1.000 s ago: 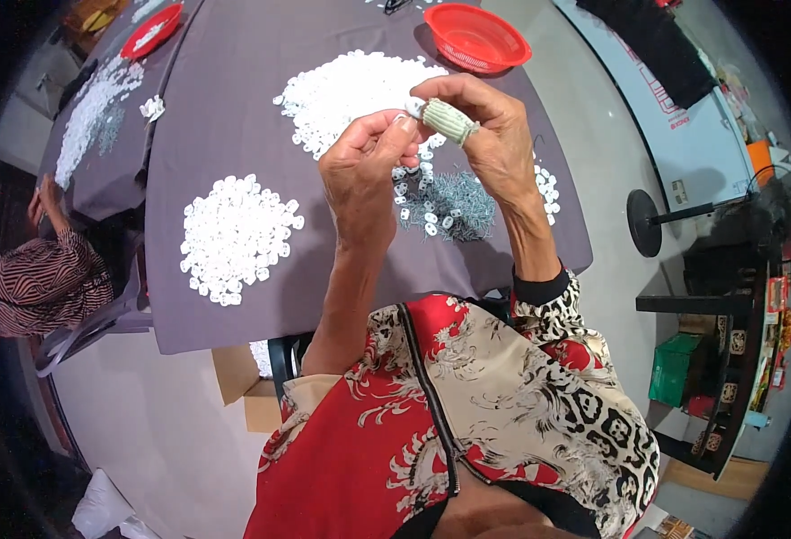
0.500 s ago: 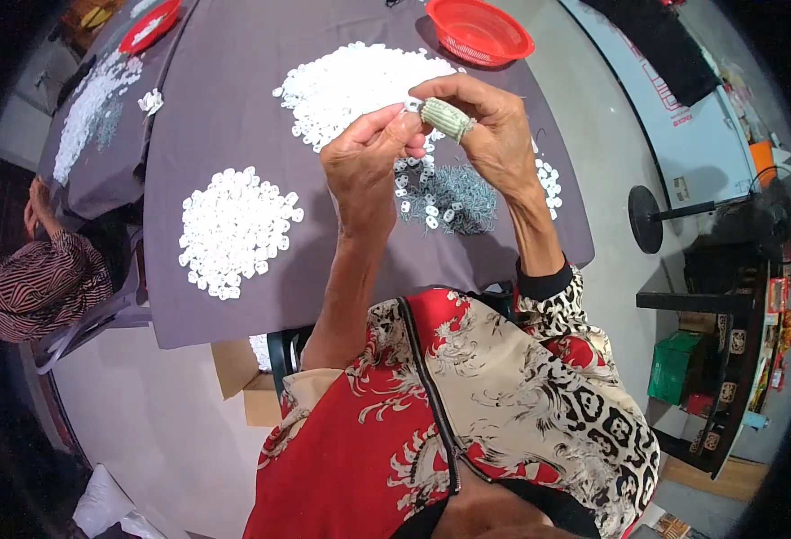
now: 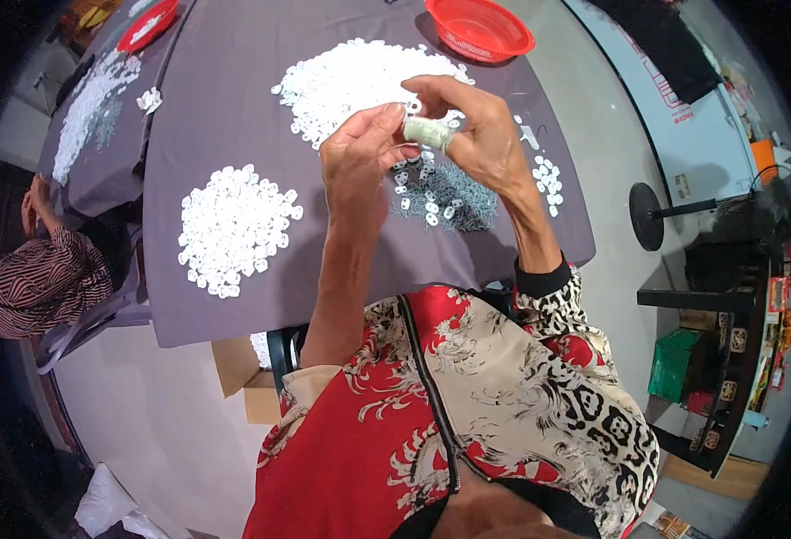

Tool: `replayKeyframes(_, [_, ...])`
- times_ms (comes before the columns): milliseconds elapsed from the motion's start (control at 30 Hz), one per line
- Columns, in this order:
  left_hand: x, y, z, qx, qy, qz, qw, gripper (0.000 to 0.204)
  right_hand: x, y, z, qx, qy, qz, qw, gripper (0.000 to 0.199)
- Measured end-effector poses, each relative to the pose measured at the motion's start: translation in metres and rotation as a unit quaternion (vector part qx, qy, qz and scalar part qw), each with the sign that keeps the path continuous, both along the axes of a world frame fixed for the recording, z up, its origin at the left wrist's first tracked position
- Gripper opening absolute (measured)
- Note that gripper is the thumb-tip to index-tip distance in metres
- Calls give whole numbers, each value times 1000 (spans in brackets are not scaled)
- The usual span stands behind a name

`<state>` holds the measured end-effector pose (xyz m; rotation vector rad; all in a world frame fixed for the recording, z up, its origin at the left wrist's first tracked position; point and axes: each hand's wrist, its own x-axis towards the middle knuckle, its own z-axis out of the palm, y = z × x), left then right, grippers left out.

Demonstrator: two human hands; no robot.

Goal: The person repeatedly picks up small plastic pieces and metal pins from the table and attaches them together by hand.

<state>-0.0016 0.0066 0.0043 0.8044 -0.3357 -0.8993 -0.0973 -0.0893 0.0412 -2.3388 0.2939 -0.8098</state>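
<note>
My left hand (image 3: pixel 360 153) and my right hand (image 3: pixel 485 135) meet over the table, fingertips close together. A small white plastic piece with a hole (image 3: pixel 413 106) sits between them, pinched by my left thumb and fingers. My right index finger curls over above it. A pale green wrap (image 3: pixel 428 134) covers what looks like my right thumb. Whatever the right fingertips grip is too small to make out. Below the hands lies a tangle of thin grey pins (image 3: pixel 463 198), with several white pieces among them. Behind the hands spreads a large heap of white pieces (image 3: pixel 351 76).
A smaller pile of white pieces (image 3: pixel 234 229) lies on the left of the grey-covered table (image 3: pixel 225 90); a few more pieces (image 3: pixel 547 184) are at the right. A red basket (image 3: pixel 481 31) stands at the back. Another person (image 3: pixel 41 278) sits at the left, near a second table.
My hands have shifted slightly, and the right hand has turned so its wrapped thumb lies more level and further left. The piece stays between the fingertips.
</note>
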Motion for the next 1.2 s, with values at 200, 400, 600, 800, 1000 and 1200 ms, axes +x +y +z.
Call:
replayKeyframes(200, [-4,-1,4,14,-1,3,1000,28,2,-2,-5,-184,-19,-20,982,37])
replayKeyframes(400, [-1,-1,0,15,-10,-21,1000,27,0,-7,-8,-191,-3,-10,981,34])
replayKeyframes(600, [-1,-3,-1,18,-6,-12,1000,27,-4,-8,-11,-204,-18,-10,979,32])
replayKeyframes(800, [-3,-2,2,13,-32,5,999,27,-1,-7,-13,-207,-16,-2,978,33])
replayKeyframes(1000, [-4,-4,0,23,-19,4,1000,26,-4,-9,-14,-236,-7,-12,972,32])
replayKeyframes(1200, [-4,-6,-3,18,-31,16,999,26,-3,-10,-15,-250,-2,-1,968,32])
